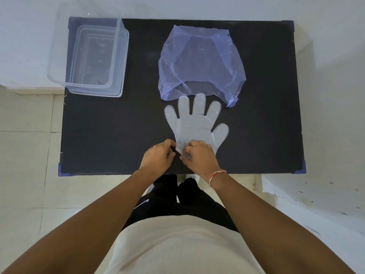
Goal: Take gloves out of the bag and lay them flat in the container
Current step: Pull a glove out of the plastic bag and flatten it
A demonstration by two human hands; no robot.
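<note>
- Container (94, 60): we log one clear plastic tub, rectangular, standing at the far left corner of the table, its left wall overhanging the edge. We see no glove inside it.
- Table (110, 131): black top, with blue corner pieces showing at the two near corners.
- Left hand (158, 157): near the front edge of the table, fingers curled together at the left corner of the glove's cuff. We read the fingertips as pinching that corner, though the contact itself is small and partly hidden.
- Glove (194, 125): one thin, translucent plastic glove, lying flat on the table, fingers spread and pointing away from us, thumb to the right. Its fingertips reach the mouth of the bag; its cuff lies under our two hands.
- Bag (201, 64): pale violet, see-through, lying flat on the far middle of the table, mouth toward us, just beyond the glove.
- Right hand (199, 157): fingers closed on the crumpled cuff of the glove, touching the left hand's fingertips.
- Wrist thread (216, 176): red and white, on the right wrist.
</note>
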